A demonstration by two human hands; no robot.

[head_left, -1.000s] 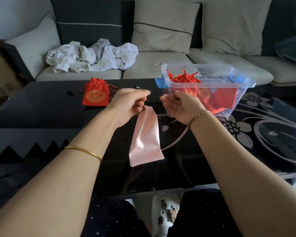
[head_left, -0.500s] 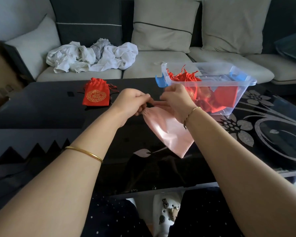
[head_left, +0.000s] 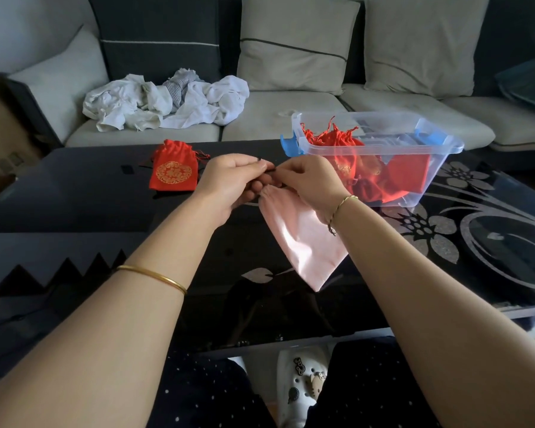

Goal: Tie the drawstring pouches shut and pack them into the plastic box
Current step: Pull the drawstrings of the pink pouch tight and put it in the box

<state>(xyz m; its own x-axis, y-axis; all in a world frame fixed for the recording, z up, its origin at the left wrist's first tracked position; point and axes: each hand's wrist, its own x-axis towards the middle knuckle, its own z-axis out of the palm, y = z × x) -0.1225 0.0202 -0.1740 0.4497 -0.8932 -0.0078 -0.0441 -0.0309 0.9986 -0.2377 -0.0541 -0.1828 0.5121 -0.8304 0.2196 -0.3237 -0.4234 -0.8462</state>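
Observation:
A pale pink drawstring pouch [head_left: 303, 239] hangs above the black table, gathered at its neck. My left hand [head_left: 232, 183] and my right hand [head_left: 314, 180] meet at that neck, both pinching its dark cord. A red pouch with a gold emblem [head_left: 173, 171] lies on the table to the left, its neck gathered. The clear plastic box [head_left: 445, 146] with blue latches stands at the right and holds several red pouches [head_left: 343, 140].
The glossy black table [head_left: 74, 205] has a silver flower pattern on its right side. Behind it stands a grey sofa [head_left: 278, 118] with cushions and a heap of white cloth [head_left: 167, 101]. A cardboard box [head_left: 0, 128] sits at the far left.
My hands were apart with the pink pouch hanging straight from the left one. They have come together at its neck, and the pouch has swung to the right under my right wrist.

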